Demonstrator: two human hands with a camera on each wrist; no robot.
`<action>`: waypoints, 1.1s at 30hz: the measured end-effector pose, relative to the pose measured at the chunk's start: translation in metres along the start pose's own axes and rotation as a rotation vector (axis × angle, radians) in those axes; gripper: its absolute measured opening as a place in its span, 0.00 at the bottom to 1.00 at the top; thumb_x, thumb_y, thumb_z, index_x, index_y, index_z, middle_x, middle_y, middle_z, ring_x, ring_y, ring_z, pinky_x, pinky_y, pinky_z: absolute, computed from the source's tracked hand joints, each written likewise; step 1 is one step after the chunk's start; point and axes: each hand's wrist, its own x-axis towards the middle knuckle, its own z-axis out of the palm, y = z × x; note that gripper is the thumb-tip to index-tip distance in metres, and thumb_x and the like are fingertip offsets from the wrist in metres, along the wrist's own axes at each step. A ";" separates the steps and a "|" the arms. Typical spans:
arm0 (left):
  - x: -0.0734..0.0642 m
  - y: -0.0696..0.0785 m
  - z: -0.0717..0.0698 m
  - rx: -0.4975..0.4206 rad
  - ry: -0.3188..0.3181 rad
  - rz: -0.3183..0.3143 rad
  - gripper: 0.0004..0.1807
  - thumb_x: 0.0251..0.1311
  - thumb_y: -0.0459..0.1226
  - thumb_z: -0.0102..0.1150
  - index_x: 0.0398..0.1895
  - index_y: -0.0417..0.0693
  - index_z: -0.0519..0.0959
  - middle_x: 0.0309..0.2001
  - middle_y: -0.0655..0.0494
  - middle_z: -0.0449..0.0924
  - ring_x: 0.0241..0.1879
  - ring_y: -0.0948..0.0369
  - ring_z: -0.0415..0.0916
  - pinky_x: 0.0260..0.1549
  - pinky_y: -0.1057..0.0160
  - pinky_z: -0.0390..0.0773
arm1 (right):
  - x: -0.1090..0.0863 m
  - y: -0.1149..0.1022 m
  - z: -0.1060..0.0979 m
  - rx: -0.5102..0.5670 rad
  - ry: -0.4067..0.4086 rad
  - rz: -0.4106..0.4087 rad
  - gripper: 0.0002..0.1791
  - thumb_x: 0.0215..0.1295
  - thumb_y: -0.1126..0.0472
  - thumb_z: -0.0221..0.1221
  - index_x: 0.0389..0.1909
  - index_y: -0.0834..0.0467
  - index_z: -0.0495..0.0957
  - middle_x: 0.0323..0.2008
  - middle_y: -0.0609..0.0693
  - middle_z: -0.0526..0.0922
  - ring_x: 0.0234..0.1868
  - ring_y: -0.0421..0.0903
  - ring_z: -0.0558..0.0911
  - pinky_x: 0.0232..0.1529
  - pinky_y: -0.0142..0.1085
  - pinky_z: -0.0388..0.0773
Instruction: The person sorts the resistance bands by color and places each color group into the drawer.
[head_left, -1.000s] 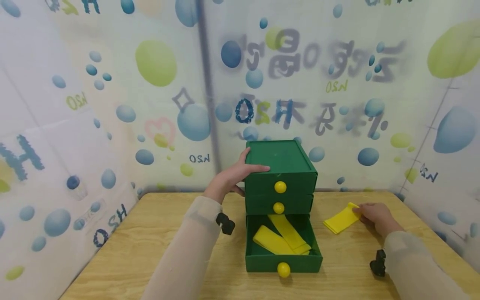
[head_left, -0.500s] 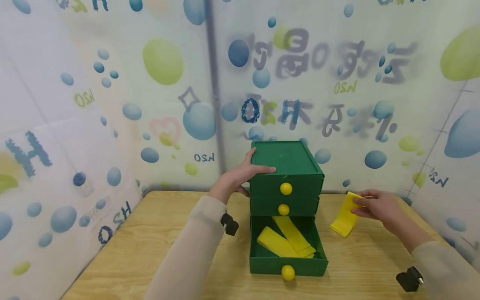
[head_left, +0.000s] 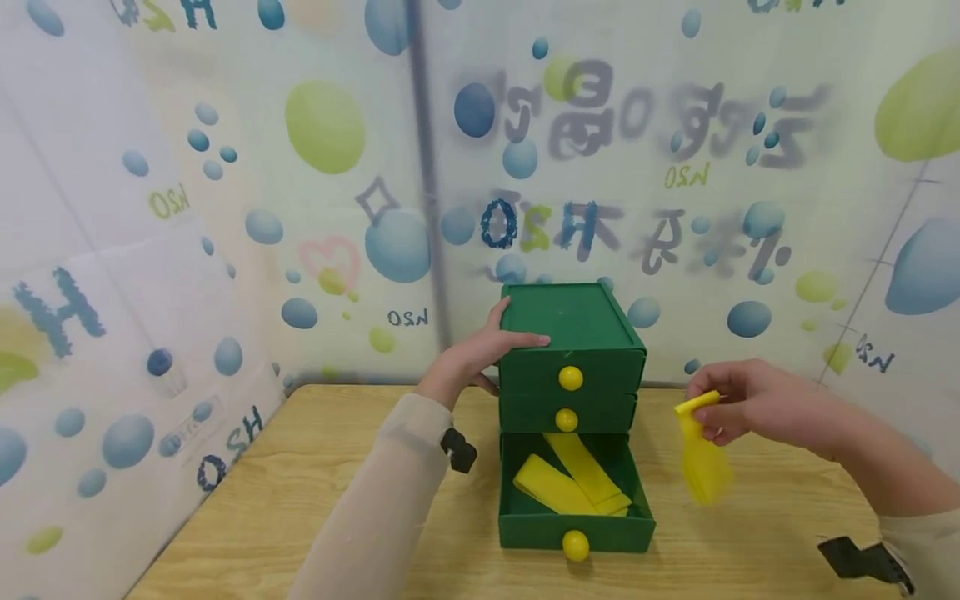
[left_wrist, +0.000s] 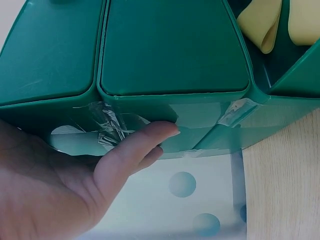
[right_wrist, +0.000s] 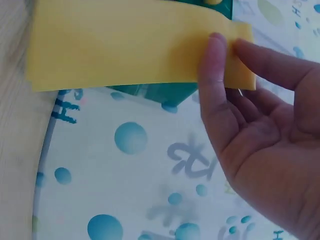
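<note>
A green cabinet (head_left: pixel 570 317) with stacked drawers and round yellow knobs stands on the table. Its bottom drawer (head_left: pixel 517 532) is pulled out and contains folded yellow elastic bands (head_left: pixel 585 475). My left hand (head_left: pixel 483 350) rests on the cabinet's upper left edge, thumb on top and other fingers against the side. In the left wrist view, fingers (left_wrist: pixel 145 140) lie along the taped green wall. To the right of the cabinet, my right hand (head_left: pixel 757 404) pinches one end of another flat yellow elastic band (right_wrist: pixel 120 47) between thumb and fingertips. Its free end hangs above the table, blurred.
The pale wooden table (head_left: pixel 300 500) reaches back to a wall sheet (head_left: pixel 337 217) printed with blue and green bubbles. Both upper drawers are pushed in, with yellow knobs (head_left: pixel 571 378) on their fronts. Black wrist mounts (head_left: pixel 459 450) sit on both sleeves.
My right hand has lifted the yellow elastic band off the table, and the band has swung from lying slanted to hanging down. The left hand stays on the cabinet.
</note>
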 end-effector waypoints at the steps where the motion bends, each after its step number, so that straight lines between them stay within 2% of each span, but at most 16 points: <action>1: 0.000 0.000 0.000 0.001 0.001 0.000 0.64 0.59 0.61 0.74 0.84 0.88 0.33 0.89 0.53 0.37 0.83 0.40 0.54 0.49 0.32 0.86 | 0.000 -0.001 0.004 -0.006 -0.040 -0.003 0.11 0.77 0.65 0.61 0.52 0.68 0.77 0.41 0.57 0.86 0.38 0.49 0.85 0.42 0.38 0.89; 4: 0.000 0.000 0.000 0.006 0.001 -0.001 0.64 0.59 0.61 0.74 0.84 0.88 0.32 0.89 0.53 0.37 0.84 0.40 0.53 0.50 0.32 0.86 | 0.004 -0.004 0.017 -0.011 -0.127 -0.017 0.07 0.75 0.68 0.60 0.49 0.67 0.77 0.38 0.57 0.83 0.36 0.49 0.82 0.38 0.37 0.87; 9: 0.000 0.000 0.001 0.010 0.004 0.006 0.64 0.59 0.61 0.73 0.84 0.88 0.32 0.89 0.54 0.37 0.84 0.41 0.53 0.52 0.31 0.85 | 0.017 -0.005 0.042 -0.034 -0.189 -0.063 0.04 0.75 0.68 0.59 0.46 0.65 0.78 0.36 0.55 0.81 0.34 0.48 0.80 0.35 0.36 0.83; 13: 0.000 0.001 0.001 0.004 0.004 0.005 0.65 0.59 0.61 0.74 0.85 0.88 0.32 0.89 0.54 0.37 0.83 0.41 0.54 0.51 0.30 0.85 | 0.030 -0.010 0.064 -0.059 -0.196 -0.087 0.01 0.76 0.70 0.60 0.43 0.62 0.79 0.32 0.53 0.79 0.31 0.47 0.78 0.33 0.35 0.80; 18: 0.000 0.001 0.000 -0.002 0.003 -0.002 0.66 0.58 0.61 0.75 0.85 0.87 0.32 0.89 0.54 0.37 0.84 0.40 0.53 0.50 0.31 0.86 | 0.045 -0.017 0.089 -0.120 -0.199 -0.102 0.04 0.72 0.72 0.62 0.39 0.60 0.80 0.32 0.51 0.81 0.31 0.47 0.79 0.33 0.37 0.82; 22: -0.001 0.000 0.000 -0.004 0.007 -0.003 0.65 0.58 0.61 0.74 0.85 0.86 0.32 0.89 0.53 0.37 0.83 0.40 0.54 0.51 0.30 0.85 | 0.057 -0.017 0.107 -0.160 -0.221 -0.128 0.05 0.71 0.71 0.62 0.38 0.58 0.81 0.32 0.49 0.81 0.30 0.45 0.78 0.32 0.35 0.80; 29: -0.001 -0.001 0.000 -0.001 0.013 -0.003 0.65 0.58 0.62 0.75 0.85 0.87 0.33 0.89 0.53 0.38 0.83 0.40 0.54 0.51 0.32 0.86 | 0.074 -0.014 0.132 -0.123 -0.256 -0.112 0.06 0.70 0.71 0.64 0.38 0.57 0.82 0.35 0.49 0.82 0.31 0.44 0.80 0.34 0.34 0.82; 33: -0.001 -0.001 0.001 0.007 0.016 0.004 0.65 0.58 0.62 0.75 0.84 0.88 0.33 0.89 0.54 0.38 0.84 0.41 0.54 0.51 0.32 0.86 | 0.081 -0.013 0.143 -0.099 -0.286 -0.122 0.05 0.70 0.73 0.64 0.38 0.60 0.82 0.34 0.49 0.83 0.32 0.45 0.81 0.35 0.35 0.83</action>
